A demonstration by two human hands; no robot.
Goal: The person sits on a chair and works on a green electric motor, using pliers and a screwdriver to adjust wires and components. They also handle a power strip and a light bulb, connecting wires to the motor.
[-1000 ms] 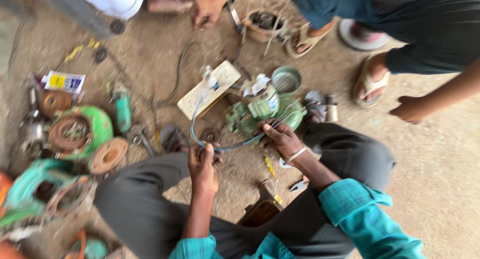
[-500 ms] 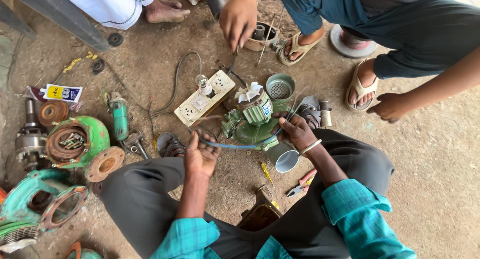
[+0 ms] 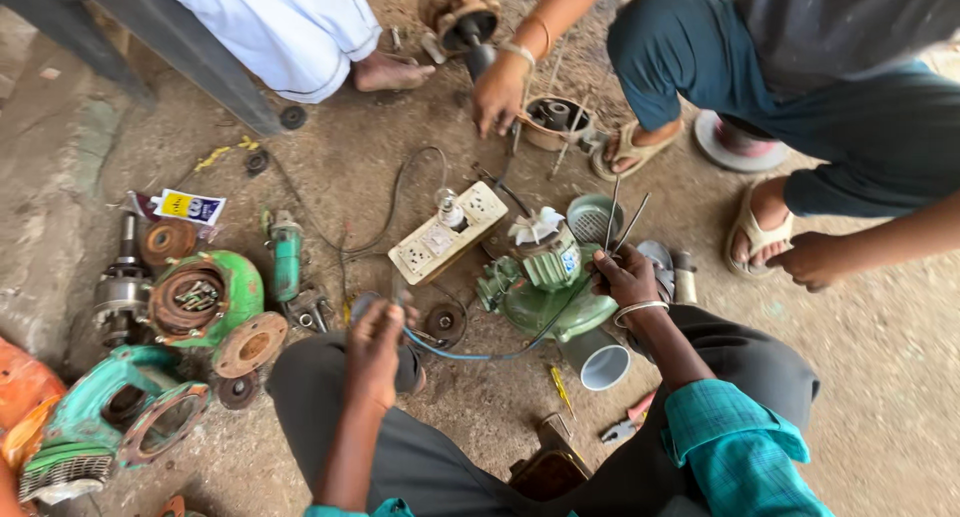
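Right grip: the right hand (image 3: 625, 277) is closing its fingers around the ends of thin dark wires (image 3: 612, 217) that are sticking up past the knuckles.
Left grip: the left hand (image 3: 375, 342) is curling shut around the near end of a blue cable (image 3: 480, 355).
Cable: it is sagging low over the floor between the two hands, running from the left fist toward the right one.
Pump: a small green motor pump (image 3: 545, 287) is sitting on the dirt floor (image 3: 880, 377) just beside the right hand, its white fan facing up and its grey outlet pipe (image 3: 598, 360) pointing toward the person's knee.
Socket board: a cream switch-and-socket board (image 3: 448, 233) is lying just beyond the pump, between the two hands.
Left side: a green angle grinder (image 3: 286, 252) and a green pump housing (image 3: 205, 299) are lying further out.
Other people: another person's hand (image 3: 498, 92) is reaching down to parts at the far edge.
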